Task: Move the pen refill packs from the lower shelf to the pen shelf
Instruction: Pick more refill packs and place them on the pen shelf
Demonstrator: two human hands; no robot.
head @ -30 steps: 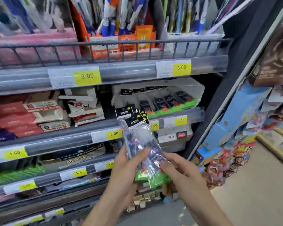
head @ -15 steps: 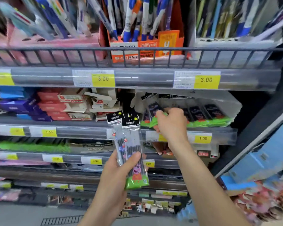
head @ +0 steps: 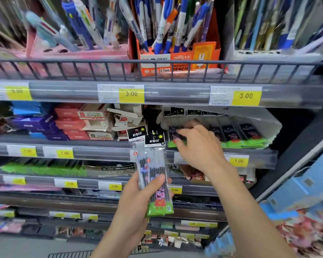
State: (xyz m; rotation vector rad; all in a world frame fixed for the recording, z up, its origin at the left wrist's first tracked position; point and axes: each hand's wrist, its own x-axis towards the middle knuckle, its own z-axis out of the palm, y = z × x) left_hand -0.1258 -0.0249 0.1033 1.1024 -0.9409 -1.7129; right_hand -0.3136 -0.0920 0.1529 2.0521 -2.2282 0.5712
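Observation:
My left hand (head: pixel 136 205) holds two clear pen refill packs (head: pixel 157 175) upright in front of the shelves; they have black header cards and a green cartoon strip at the bottom. My right hand (head: pixel 199 148) reaches into a white tray (head: pixel 265 125) on the shelf below the pen shelf. Its thumb and fingers pinch the lower end of one refill pack (head: pixel 173 135) lying there. More packs (head: pixel 239 136) of the same kind lie side by side in that tray. The pen shelf (head: pixel 175 61), behind a wire rail, holds boxes of upright pens (head: pixel 168 25).
Red, white and purple boxes (head: pixel 76 121) fill the left of the tray's shelf. Yellow price tags (head: pixel 131 94) line the shelf edges. Lower shelves hold more stationery. A blue hanging display (head: pixel 298 183) with small packets stands at the right.
My right hand left the bundle, carried one pack up to the white tray and now sits lower over it. My left hand keeps two packs upright. The view rose toward the pen shelf.

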